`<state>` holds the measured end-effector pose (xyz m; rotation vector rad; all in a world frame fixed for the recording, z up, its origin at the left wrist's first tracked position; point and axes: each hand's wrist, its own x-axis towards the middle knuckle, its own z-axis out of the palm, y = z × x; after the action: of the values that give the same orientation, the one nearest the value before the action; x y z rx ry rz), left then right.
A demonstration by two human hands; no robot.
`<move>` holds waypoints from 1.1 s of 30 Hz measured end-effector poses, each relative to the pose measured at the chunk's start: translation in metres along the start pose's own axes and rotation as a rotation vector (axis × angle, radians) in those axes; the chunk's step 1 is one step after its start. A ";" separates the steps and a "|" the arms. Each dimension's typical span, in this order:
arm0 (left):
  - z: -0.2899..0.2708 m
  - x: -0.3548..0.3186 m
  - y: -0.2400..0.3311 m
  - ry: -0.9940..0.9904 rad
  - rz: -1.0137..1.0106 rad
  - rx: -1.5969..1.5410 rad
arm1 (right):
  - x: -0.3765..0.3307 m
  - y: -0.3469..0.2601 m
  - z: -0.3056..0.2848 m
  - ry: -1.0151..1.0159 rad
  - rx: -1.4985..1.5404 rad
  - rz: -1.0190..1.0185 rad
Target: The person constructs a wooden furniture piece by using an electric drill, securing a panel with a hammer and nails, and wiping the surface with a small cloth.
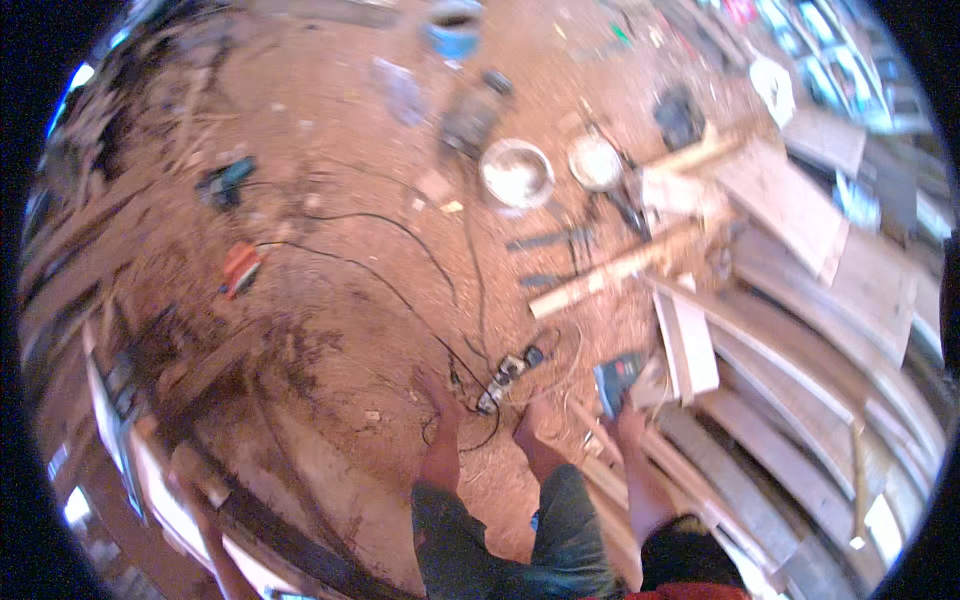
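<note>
My right hand (627, 424) is at the lower right, closed around a dark blue-teal, boxy object (616, 382) with a small red mark; blur hides its exact kind. Its far end is beside a pale wooden piece (688, 340). At the lower left, my left hand (190, 472) is by a long, pale-edged board (165, 500). The fingers there are too smeared to show whether they grip it. Between my bare feet lies a power strip (508, 372) with plugs and black cords.
Planks (800, 440) are heaped along the right. An orange-red tool (241, 268) and a teal power tool (228, 182) lie left on the reddish dirt. Farther off are a white basin (516, 174), a smaller white container (595, 162) and a blue bucket (455, 38). Cords cross the ground.
</note>
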<state>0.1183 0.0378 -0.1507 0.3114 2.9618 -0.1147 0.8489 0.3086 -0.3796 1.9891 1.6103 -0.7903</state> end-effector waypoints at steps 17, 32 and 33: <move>-0.182 0.009 -0.104 -0.221 0.029 -0.432 | -0.252 -0.330 -0.224 -0.353 0.806 -0.098; -0.143 -0.076 -0.060 0.075 -0.237 -0.484 | -0.398 -0.730 -0.363 -0.333 0.743 -1.075; -0.147 -0.078 -0.055 0.029 -0.283 -0.473 | -0.411 -0.751 -0.361 -0.322 0.740 -1.064</move>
<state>0.1597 -0.0178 0.0102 -0.1685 2.9201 0.5512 0.1060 0.4138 0.1681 1.0738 2.3319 -2.2091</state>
